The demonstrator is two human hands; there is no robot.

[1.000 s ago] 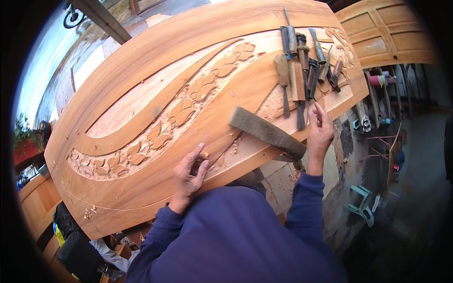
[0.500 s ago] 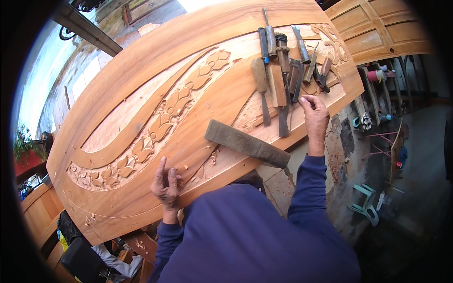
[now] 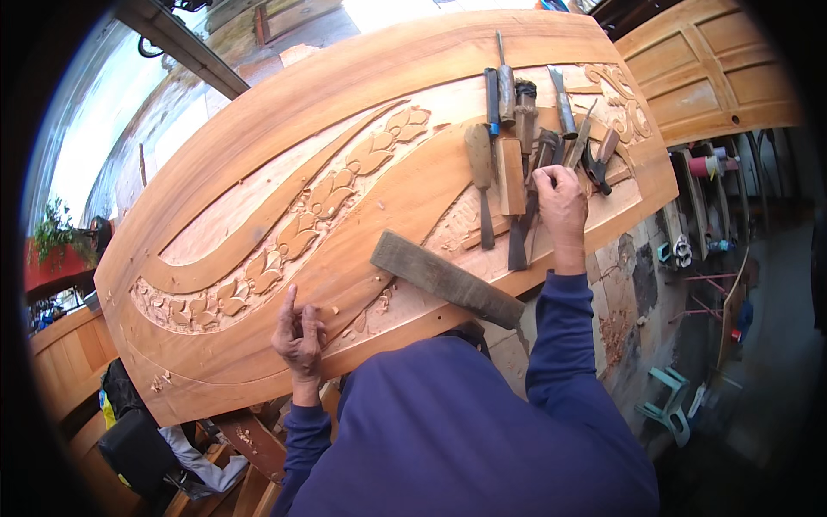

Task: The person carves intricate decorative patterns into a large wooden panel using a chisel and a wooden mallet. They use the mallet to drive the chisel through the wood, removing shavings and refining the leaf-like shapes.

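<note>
A wooden panel point(image 3: 172, 362) with carved flowers, leaves and wood shavings lies in front of me. My left hand point(image 3: 300, 340) rests near its lower edge with fingers apart, holding nothing visible. On the panel's right part sits a cluster of several chisels and gouges point(image 3: 482, 164), with wooden or metal handles. My right hand point(image 3: 560, 207) reaches into this cluster, thumb and fingertips pinched at the tools; what they grip is hidden. A dark, worn wooden block point(image 3: 444, 280) lies diagonally between my hands, overhanging the near edge.
A panelled wooden door point(image 3: 706, 69) stands behind at the right, above stored boards and tubes. A light blue plastic stool point(image 3: 663, 405) is on the floor at the lower right. A black padded object point(image 3: 138, 452) and wood pieces are at the lower left. Plants point(image 3: 53, 237) show at far left.
My right hand has moved up into the tool cluster and its fingers have drawn together. My left hand has moved leftward along the panel. The view has shifted slightly.
</note>
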